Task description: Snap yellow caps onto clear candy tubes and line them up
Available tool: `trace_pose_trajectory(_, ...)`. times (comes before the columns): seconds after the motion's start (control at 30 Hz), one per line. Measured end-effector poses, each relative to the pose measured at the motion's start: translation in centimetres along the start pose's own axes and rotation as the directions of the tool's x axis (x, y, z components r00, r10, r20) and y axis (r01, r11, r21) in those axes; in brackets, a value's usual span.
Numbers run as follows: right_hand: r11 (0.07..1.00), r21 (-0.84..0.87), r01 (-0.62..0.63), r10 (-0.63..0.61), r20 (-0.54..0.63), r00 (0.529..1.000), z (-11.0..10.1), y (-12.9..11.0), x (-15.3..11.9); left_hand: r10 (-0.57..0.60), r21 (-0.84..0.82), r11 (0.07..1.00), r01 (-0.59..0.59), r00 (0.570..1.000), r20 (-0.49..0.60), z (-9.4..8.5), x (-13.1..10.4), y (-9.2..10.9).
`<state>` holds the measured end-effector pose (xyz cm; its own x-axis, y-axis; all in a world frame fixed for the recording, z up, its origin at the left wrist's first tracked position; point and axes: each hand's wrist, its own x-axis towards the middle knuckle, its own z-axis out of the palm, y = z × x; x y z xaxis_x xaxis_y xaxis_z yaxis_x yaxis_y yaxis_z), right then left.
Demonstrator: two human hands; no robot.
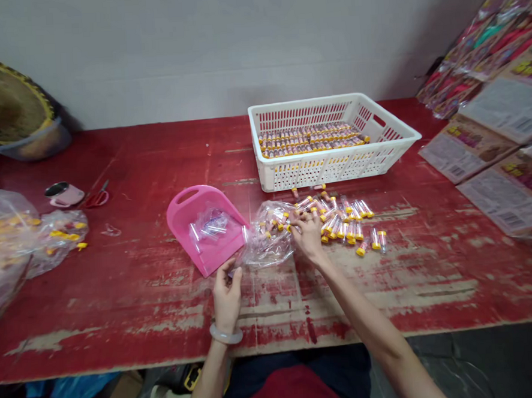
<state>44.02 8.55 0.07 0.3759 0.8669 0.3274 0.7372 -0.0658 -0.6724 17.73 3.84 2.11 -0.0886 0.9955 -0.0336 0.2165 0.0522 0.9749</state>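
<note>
My left hand [227, 297], with a pale bangle at the wrist, is by the lower right corner of a pink dustpan-shaped scoop [219, 254]. Its thumb and fingers are curled together on something small that I cannot make out. In the scoop lie several clear empty tubes and crumpled film [211, 221]. A clear plastic bag [269, 256], holding some yellow-capped tubes, lies to the right of the scoop. My right hand [308, 237] is at the bag's right edge, fingers bent down; what they grip is hidden. Beside it spreads a loose pile of yellow-capped tubes [339, 224] with pinkish contents.
Behind the pile stands a white slotted basket [331, 166] with rows of capped tubes. Printed boxes [494, 179] are stacked at right. To the left are a pink mug [65, 195], red scissors [98, 198], a bag of yellow pieces [7, 239] and a basin [37, 144].
</note>
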Motion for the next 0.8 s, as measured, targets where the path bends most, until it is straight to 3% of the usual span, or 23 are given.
trace_pose_trajectory(0.07, 0.928, 0.329, -0.175, 0.157, 0.082, 0.984, -1.4, -0.3, -2.3, -0.053, -0.031, 0.998, 0.056, 0.994, 0.093, 0.7, -0.2, 0.3)
trace_pose_trajectory(0.13, 0.721, 0.573, -0.389, 0.286, 0.265, 0.921, -2.4, -0.6, -4.6, -0.108, -0.055, 0.991, 0.122, 0.972, 0.207, 1.5, -0.4, 0.9)
trace_pose_trajectory(0.2, 0.513, 0.664, -0.544, 0.362, 0.407, 0.839, -2.8, -1.0, -6.7, -0.145, -0.065, 0.983, 0.172, 0.942, 0.301, 2.3, -0.6, 1.4)
trace_pose_trajectory(0.3, 0.355, 0.683, -0.639, 0.417, 0.495, 0.762, -2.8, -1.5, -8.7, -0.171, -0.031, 0.980, 0.198, 0.905, 0.391, 3.1, -0.9, 2.2)
trace_pose_trajectory(0.47, 0.306, 0.669, -0.677, 0.413, 0.547, 0.728, -2.2, -2.4, -10.1, -0.191, -0.020, 0.974, 0.224, 0.871, 0.452, 3.5, -1.5, 2.8)
trace_pose_trajectory(0.8, 0.407, 0.650, -0.642, 0.392, 0.511, 0.765, -1.6, -3.4, -10.8, -0.290, -0.080, 0.928, 0.363, 0.841, 0.458, 3.7, -1.8, 2.3)
